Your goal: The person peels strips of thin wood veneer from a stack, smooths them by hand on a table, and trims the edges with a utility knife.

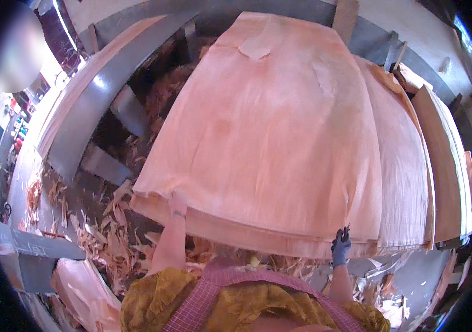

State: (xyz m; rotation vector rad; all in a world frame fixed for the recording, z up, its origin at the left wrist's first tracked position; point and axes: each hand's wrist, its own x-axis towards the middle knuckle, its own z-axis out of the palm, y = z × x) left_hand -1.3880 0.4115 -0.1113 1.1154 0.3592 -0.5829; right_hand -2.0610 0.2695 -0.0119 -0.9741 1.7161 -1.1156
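A large, pinkish-tan wood veneer sheet lies on top of a stack in front of me, with a small torn flap toward its far end. My left hand, bare with a band at the wrist, is closed at the sheet's near left edge, where the edge is slightly raised; its fingertips blend into the wood. Over by the near right corner, my right hand wears a grey-blue glove. Its fingers are closed around something small and dark that I cannot make out, just at the sheet's edge.
More veneer sheets are stacked to the right, beside a browner stack. Torn veneer scraps litter the floor at left and beneath the stack. A curved grey metal rail runs along the left. Lower left stands a grey metal beam.
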